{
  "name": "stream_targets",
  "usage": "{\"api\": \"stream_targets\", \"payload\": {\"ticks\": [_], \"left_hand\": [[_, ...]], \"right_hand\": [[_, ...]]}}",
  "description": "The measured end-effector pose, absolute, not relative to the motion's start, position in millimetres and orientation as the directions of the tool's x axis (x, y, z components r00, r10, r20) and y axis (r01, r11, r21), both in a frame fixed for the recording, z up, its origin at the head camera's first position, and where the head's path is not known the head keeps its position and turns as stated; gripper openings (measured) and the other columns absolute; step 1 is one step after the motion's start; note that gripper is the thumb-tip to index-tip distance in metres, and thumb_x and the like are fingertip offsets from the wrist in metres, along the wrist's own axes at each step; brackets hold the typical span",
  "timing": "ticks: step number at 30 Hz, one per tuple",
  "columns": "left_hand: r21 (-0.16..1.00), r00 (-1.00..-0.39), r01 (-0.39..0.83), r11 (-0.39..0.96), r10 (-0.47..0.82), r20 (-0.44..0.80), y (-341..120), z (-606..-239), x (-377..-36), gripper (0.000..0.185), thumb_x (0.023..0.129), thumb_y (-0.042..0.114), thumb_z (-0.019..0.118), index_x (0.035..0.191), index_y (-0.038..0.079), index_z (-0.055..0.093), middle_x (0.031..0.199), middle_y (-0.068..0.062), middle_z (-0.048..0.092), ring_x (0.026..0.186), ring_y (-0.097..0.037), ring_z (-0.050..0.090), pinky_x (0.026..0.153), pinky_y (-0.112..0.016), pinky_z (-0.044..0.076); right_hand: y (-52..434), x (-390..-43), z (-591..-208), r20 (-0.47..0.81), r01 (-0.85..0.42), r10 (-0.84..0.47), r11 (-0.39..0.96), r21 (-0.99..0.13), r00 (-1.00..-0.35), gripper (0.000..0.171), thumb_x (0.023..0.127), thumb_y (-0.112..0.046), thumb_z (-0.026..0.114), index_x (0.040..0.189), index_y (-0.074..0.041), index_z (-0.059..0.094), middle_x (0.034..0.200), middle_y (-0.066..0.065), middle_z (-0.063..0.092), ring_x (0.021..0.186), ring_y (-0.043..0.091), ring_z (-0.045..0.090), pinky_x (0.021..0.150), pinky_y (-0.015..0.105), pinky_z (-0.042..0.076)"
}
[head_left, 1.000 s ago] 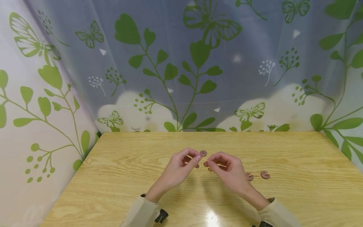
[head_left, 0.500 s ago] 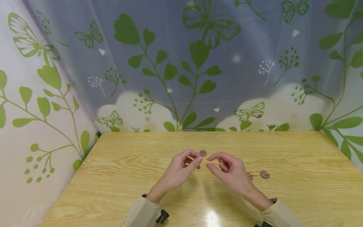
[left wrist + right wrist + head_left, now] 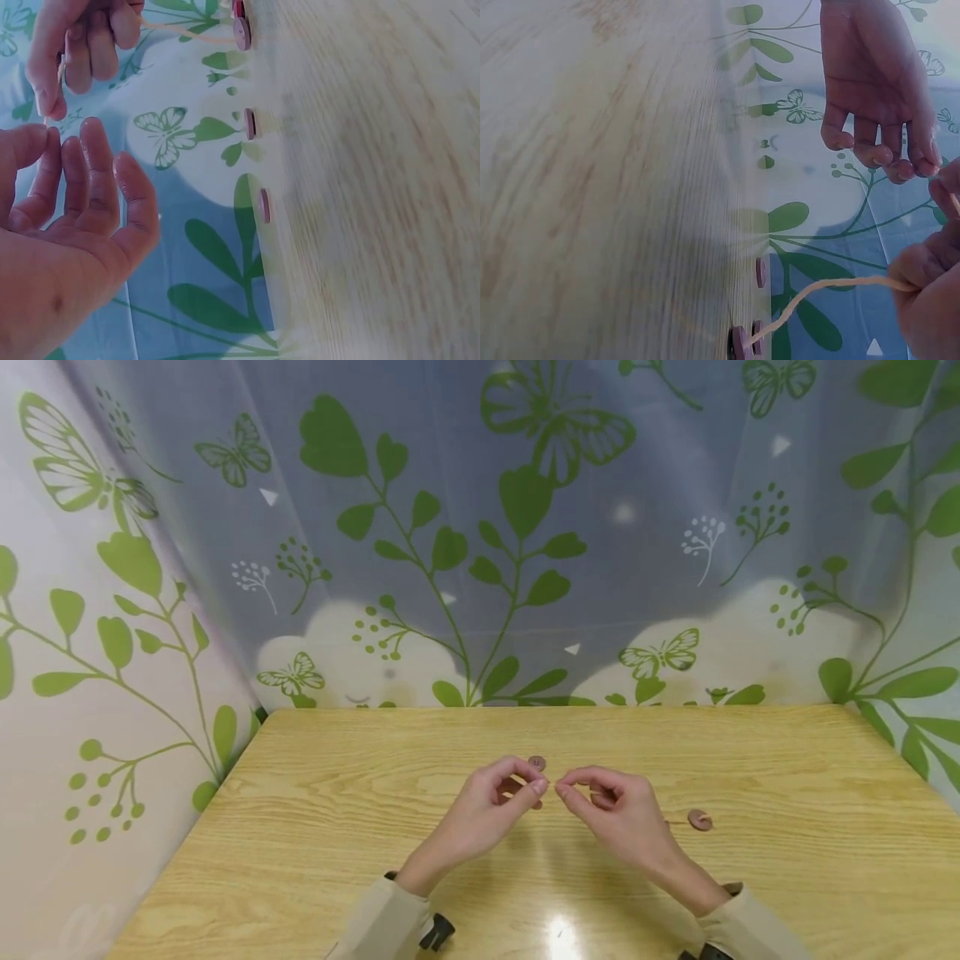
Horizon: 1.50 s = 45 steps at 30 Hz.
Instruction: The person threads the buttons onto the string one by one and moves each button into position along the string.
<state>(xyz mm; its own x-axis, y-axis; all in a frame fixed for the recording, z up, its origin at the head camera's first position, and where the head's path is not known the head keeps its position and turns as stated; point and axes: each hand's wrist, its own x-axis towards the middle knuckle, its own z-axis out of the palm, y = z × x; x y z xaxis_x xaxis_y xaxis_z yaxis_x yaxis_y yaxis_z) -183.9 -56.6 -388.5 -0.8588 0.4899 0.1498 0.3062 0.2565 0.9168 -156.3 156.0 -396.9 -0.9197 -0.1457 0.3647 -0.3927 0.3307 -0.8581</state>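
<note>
The left hand (image 3: 483, 814) and right hand (image 3: 622, 818) pinch the cord (image 3: 840, 283) over the desk (image 3: 337, 827), seemingly readying its end; threading the button (image 3: 537, 762) toward the far edge probably calls next for a straight tip.

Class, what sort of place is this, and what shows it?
Probably an indoor tabletop workspace, perhaps for crafts: a wood-grain table, a butterfly-print cloth hanging behind it, and a brown button with orange cord attached.

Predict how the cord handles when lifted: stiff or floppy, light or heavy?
Likely floppy: the cord curves loosely between the right hand and a button. Probably light: it looks thin beside the hand. Lifting it may drag that button along, since the cord appears threaded through it.
</note>
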Motion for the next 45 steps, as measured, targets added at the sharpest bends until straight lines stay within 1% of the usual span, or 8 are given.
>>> {"api": "stream_targets", "payload": {"ticks": [3, 9, 16, 21, 26, 33, 39, 45], "left_hand": [[0.918, -0.855, 0.31, 0.249, 0.496, 0.154, -53.8, -389.6, -183.9, 0.02, 0.105, 0.025, 0.059, 0.114, 0.009, 0.067, 0.12, -0.011, 0.067, 0.094, -0.016, 0.069, 0.077, -0.024, 0.055], [0.927, -0.853, 0.294, 0.235, 0.501, 0.143, -50.5, -390.8, -184.1, 0.016, 0.105, 0.026, 0.059, 0.111, 0.014, 0.067, 0.144, -0.011, 0.059, 0.099, -0.028, 0.07, 0.08, -0.024, 0.056], [0.913, -0.847, 0.317, 0.257, 0.51, 0.15, -45.2, -390.5, -187.3, 0.016, 0.106, 0.031, 0.058, 0.111, 0.018, 0.066, 0.111, -0.01, 0.069, 0.093, -0.022, 0.069, 0.073, -0.024, 0.052], [0.899, -0.854, 0.325, 0.295, 0.5, 0.145, -41.7, -391.5, -190.3, 0.016, 0.105, 0.032, 0.059, 0.112, 0.02, 0.067, 0.108, -0.003, 0.069, 0.092, -0.018, 0.068, 0.076, -0.026, 0.054], [0.843, -0.831, 0.411, 0.347, 0.522, 0.19, -36.0, -395.7, -197.7, 0.017, 0.105, 0.032, 0.06, 0.114, 0.02, 0.067, 0.112, 0.003, 0.067, 0.1, -0.012, 0.065, 0.086, -0.025, 0.055], [0.787, -0.827, 0.447, 0.426, 0.533, 0.181, -27.9, -397.5, -210.6, 0.019, 0.104, 0.032, 0.061, 0.116, 0.019, 0.067, 0.117, 0.001, 0.065, 0.104, -0.013, 0.065, 0.086, -0.025, 0.055], [0.737, -0.827, 0.453, 0.501, 0.545, 0.137, -21.7, -399.9, -222.2, 0.033, 0.102, 0.042, 0.062, 0.123, 0.017, 0.066, 0.126, -0.004, 0.064, 0.115, -0.022, 0.064, 0.1, -0.035, 0.054], [0.688, -0.811, 0.472, 0.551, 0.577, 0.094, -15.1, -404.0, -233.5, 0.045, 0.101, 0.051, 0.06, 0.13, 0.017, 0.064, 0.13, -0.007, 0.063, 0.115, -0.019, 0.062, 0.099, -0.03, 0.053]], "right_hand": [[159.0, -156.0, -397.4, 0.383, -0.414, -0.16, 0.315, -0.854, -0.91, 0.007, 0.097, -0.013, 0.07, 0.098, -0.015, 0.076, 0.053, -0.003, 0.029, 0.047, -0.002, 0.024, 0.044, 0.021, 0.029], [165.7, -156.3, -400.1, 0.404, -0.432, -0.154, 0.318, -0.844, -0.902, 0.008, 0.096, -0.007, 0.071, 0.096, -0.01, 0.078, 0.056, -0.006, 0.038, 0.049, 0.001, 0.031, 0.043, 0.023, 0.032], [177.6, -155.1, -398.6, 0.405, -0.434, -0.155, 0.309, -0.847, -0.901, 0.009, 0.097, -0.006, 0.069, 0.101, -0.007, 0.076, 0.065, -0.008, 0.051, 0.051, 0.002, 0.04, 0.042, 0.024, 0.036], [186.5, -152.7, -395.3, 0.377, -0.408, -0.161, 0.275, -0.87, -0.912, 0.011, 0.098, -0.006, 0.067, 0.104, -0.001, 0.074, 0.074, -0.01, 0.064, 0.055, 0.004, 0.055, 0.045, 0.024, 0.047], [194.8, -150.0, -394.6, 0.282, -0.311, -0.146, 0.25, -0.917, -0.948, 0.017, 0.1, -0.013, 0.066, 0.109, 0.0, 0.072, 0.081, -0.008, 0.072, 0.065, 0.019, 0.073, 0.055, 0.033, 0.06], [200.4, -147.8, -395.1, 0.279, -0.299, -0.111, 0.253, -0.92, -0.954, 0.016, 0.099, -0.012, 0.068, 0.109, 0.0, 0.072, 0.087, -0.01, 0.072, 0.068, 0.019, 0.075, 0.058, 0.036, 0.062], [206.8, -148.0, -397.3, 0.327, -0.341, -0.1, 0.278, -0.898, -0.94, 0.012, 0.099, -0.008, 0.068, 0.106, 0.0, 0.072, 0.085, -0.01, 0.071, 0.063, 0.013, 0.07, 0.054, 0.035, 0.06], [210.0, -148.6, -396.6, 0.357, -0.37, -0.099, 0.276, -0.887, -0.929, 0.011, 0.098, -0.006, 0.067, 0.105, 0.0, 0.073, 0.088, -0.01, 0.072, 0.065, 0.016, 0.069, 0.055, 0.034, 0.06]]}}
